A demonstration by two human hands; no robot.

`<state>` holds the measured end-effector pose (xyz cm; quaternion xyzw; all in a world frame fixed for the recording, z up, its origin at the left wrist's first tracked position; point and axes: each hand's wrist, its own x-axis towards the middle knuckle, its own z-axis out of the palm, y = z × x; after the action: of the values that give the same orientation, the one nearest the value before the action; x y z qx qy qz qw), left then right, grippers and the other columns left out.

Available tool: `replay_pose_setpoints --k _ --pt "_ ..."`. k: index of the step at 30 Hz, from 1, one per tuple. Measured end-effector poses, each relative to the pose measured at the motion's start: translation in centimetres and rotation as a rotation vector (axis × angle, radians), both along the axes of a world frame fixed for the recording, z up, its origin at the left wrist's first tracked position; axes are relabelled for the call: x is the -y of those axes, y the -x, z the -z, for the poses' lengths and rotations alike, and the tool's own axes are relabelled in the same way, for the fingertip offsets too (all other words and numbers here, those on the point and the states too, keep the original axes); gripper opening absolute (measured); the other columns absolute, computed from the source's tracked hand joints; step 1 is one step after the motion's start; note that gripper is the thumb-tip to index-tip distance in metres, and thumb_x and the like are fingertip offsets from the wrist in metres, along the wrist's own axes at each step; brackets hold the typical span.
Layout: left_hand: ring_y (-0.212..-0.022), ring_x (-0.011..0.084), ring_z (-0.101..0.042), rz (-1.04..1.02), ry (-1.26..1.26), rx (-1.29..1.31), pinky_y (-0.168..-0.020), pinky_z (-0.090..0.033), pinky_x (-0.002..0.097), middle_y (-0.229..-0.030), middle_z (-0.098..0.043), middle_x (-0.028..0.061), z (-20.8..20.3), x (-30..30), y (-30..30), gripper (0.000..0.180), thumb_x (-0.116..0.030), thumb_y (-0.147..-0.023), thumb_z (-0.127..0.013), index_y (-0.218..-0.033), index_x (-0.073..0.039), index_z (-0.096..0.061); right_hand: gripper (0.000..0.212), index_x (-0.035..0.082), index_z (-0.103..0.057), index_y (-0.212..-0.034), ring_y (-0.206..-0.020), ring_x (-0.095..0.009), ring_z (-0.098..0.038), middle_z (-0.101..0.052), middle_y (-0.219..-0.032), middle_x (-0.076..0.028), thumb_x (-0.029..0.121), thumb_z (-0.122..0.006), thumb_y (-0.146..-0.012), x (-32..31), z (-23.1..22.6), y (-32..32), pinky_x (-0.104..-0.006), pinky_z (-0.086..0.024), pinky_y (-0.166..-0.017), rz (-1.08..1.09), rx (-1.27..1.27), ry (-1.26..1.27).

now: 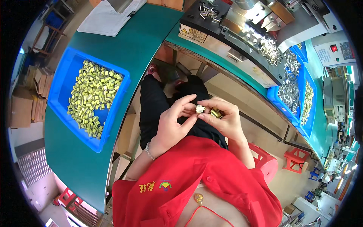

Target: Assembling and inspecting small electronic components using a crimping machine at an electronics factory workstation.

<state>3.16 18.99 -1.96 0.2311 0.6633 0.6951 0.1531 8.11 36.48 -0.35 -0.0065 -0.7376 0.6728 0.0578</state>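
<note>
In front of my lap both hands meet at a small yellow-and-silver block-like piece [200, 109]. My left hand [173, 120] is closed, with its thumb and fingertips at the left side of that piece. From the other side, the thumb and forefinger of my right hand [228, 120] pinch the same piece. Several more yellow-green pieces [216, 112] are tucked within the curled fingers of my right hand. Similar yellow-green pieces [92, 90] lie heaped in a blue bin [60, 96] on the left table.
A green-topped table [77, 166] runs along my left, with papers [109, 17] at its far end. Ahead right stands a machine [234, 56] with loose metal parts [270, 51] on it. Blue bins [275, 94] of silver and yellow-green parts sit to its right. Red stools [296, 159] stand on the floor.
</note>
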Motion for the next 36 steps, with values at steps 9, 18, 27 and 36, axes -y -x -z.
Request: replay_pose_setpoints --k 9,18,27,36 --pt "-0.097 0.0204 -0.065 -0.306 0.378 -0.355 -0.086 -0.050 0.0311 -0.107 -0.066 0.0148 -3.8 5.1 0.9 0.043 0.005 -0.081 -0.065 -0.122 0.003 -0.054 0.022 0.002 -0.071 -0.096 -0.075 -0.012 -0.055 -0.060 -0.081 -0.004 0.000 -0.074 -0.074 -5.2 -1.9 3.0 -0.0233 -0.042 -0.066 0.345 -0.281 -0.341" --pt "-0.098 0.0280 -0.064 -0.795 0.853 -0.469 -0.082 -0.050 0.0368 -0.110 -0.064 0.0193 -3.5 16.4 3.6 0.045 -0.003 -0.088 -0.061 -0.132 -0.004 -0.051 0.012 0.003 -0.072 -0.086 -0.072 -0.016 -0.054 -0.058 -0.073 -0.004 0.005 -0.071 -0.075 -12.5 -5.3 9.2 -0.0274 -0.044 -0.066 0.657 -0.494 -0.536" --pt "-0.099 0.0298 -0.064 -0.800 0.990 -0.423 -0.081 -0.051 0.0386 -0.111 -0.064 0.0199 -2.3 18.6 3.8 0.042 -0.004 -0.088 -0.060 -0.129 -0.004 -0.053 0.009 0.001 -0.069 -0.075 -0.078 -0.020 -0.059 -0.069 -0.084 -0.009 0.009 -0.071 -0.077 -13.3 -5.5 10.8 -0.0294 -0.047 -0.071 0.586 -0.534 -0.598" --pt "-0.091 0.0290 -0.064 -0.740 0.980 -0.428 -0.078 -0.051 0.0374 -0.105 -0.065 0.0179 -2.1 19.0 3.7 0.036 -0.001 -0.084 -0.063 -0.119 -0.001 -0.059 0.016 0.000 -0.071 -0.088 -0.072 -0.021 -0.057 -0.063 -0.073 -0.009 0.011 -0.072 -0.076 -13.0 -4.8 11.2 -0.0305 -0.046 -0.066 0.694 -0.565 -0.697"
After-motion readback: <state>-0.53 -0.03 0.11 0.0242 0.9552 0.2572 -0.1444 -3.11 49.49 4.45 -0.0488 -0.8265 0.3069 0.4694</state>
